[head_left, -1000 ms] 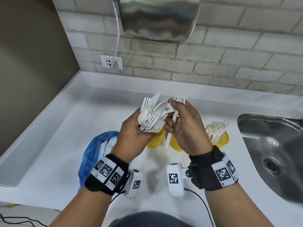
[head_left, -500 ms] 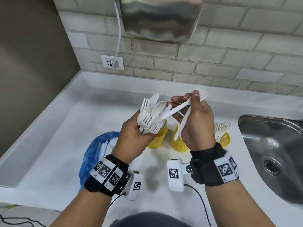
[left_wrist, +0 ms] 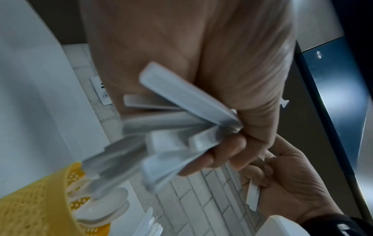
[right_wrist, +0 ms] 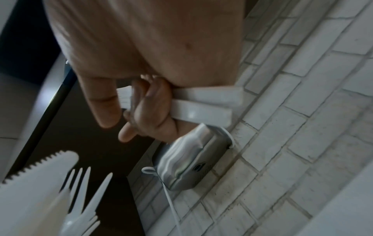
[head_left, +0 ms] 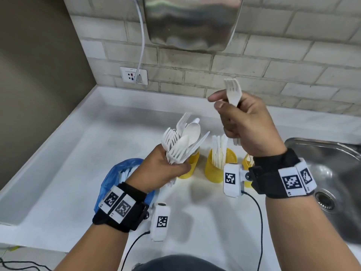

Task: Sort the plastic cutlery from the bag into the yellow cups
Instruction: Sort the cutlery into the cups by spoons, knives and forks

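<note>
My left hand (head_left: 166, 169) grips a bundle of white plastic cutlery (head_left: 183, 141), forks, spoons and a knife fanned upward, above the left yellow cup (head_left: 188, 169). In the left wrist view the bundle's handles (left_wrist: 171, 127) stick out below my fist, over a yellow cup (left_wrist: 30, 199) that holds spoons (left_wrist: 107, 206). My right hand (head_left: 234, 118) is raised above the cups and grips white forks (head_left: 232, 90), tines up; two handles (right_wrist: 201, 110) show below the fist. The middle yellow cup (head_left: 214, 169) holds knives. The right cup (head_left: 246, 163) is mostly hidden behind my right wrist. The blue bag (head_left: 117, 173) lies behind my left wrist.
A steel sink (head_left: 332, 169) is set in the white counter (head_left: 78, 182) at the right. On the brick wall hang a steel hand dryer (head_left: 193, 20) and a socket (head_left: 133, 75) with a white cable. A raised counter edge runs along the left.
My right hand has drawn forks out of the bundle and lifted them up and to the right. The left hand has sunk a little with the rest of the bundle.
</note>
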Tool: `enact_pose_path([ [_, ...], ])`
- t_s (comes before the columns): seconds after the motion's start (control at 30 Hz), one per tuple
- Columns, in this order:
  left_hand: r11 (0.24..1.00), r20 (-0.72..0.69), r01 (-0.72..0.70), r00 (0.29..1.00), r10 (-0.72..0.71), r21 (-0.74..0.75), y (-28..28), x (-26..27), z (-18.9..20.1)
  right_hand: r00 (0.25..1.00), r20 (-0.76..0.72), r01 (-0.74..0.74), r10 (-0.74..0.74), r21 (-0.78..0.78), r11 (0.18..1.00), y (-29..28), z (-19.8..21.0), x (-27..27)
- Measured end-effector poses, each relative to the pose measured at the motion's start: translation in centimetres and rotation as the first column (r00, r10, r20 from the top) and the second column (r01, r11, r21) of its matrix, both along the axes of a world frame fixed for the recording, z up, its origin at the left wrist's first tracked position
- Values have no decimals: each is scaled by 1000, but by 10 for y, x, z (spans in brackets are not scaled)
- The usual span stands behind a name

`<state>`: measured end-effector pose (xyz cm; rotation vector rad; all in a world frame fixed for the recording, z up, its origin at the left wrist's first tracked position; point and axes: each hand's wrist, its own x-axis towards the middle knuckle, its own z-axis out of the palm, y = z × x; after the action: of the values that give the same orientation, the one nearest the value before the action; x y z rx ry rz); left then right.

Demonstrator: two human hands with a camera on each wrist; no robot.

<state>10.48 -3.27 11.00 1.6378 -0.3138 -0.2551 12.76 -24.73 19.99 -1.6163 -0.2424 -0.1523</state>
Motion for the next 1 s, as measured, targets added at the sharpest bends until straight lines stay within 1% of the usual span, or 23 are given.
enact_pose_path([
  [0.07, 999, -10, 52, 999, -52, -2, 0, -1, 3, 997, 23, -64, 67, -109, 992, 1, 1, -1],
  [0.13, 996, -2, 92, 996, -92, 15, 0, -3, 6, 993, 2, -120, 122, -191, 974, 3, 2, -1],
  [0.23, 991, 2, 134, 991, -134, 25, 0, -5, 9, 986, -36, -169, 165, -262, 950, 7, 2, -1],
  [0.33, 988, -5, 151, 989, -150, 39, 2, -5, 10, 989, -6, -148, 151, -228, 962, 11, 0, 0],
  [0.43, 985, -9, 162, 987, -162, 61, 2, -5, 11, 997, 13, -75, 77, -91, 993, 10, -3, 3],
  [0.5, 984, -15, 164, 987, -163, 68, 2, -5, 11, 996, -15, -92, 93, 16, 996, 10, -4, 3],
  [0.53, 983, -19, 169, 986, -168, 72, 2, -5, 11, 992, -25, -119, 120, 30, 992, 10, -5, 3],
  [0.63, 978, -28, 192, 981, -190, 86, -1, -5, 14, 977, -37, -212, 210, -68, 975, 10, -9, 1],
  [0.7, 976, -30, 198, 980, -196, 93, -2, -6, 16, 969, -64, -241, 237, -77, 967, 9, -14, 2],
  [0.77, 977, -37, 184, 983, -182, 105, -2, -7, 17, 971, -73, -230, 228, -16, 973, 8, -16, 3],
  [0.87, 980, -55, 165, 986, -160, 110, -1, -10, 18, 981, -79, -165, 179, 160, 973, 8, -16, 4],
  [0.93, 980, -47, 164, 986, -159, 113, -1, -12, 21, 983, -83, -133, 165, 303, 944, 7, -15, 6],
  [1.0, 976, -23, 171, 985, -170, 131, -2, -12, 23, 984, -84, -104, 158, 450, 887, 6, -12, 10],
])
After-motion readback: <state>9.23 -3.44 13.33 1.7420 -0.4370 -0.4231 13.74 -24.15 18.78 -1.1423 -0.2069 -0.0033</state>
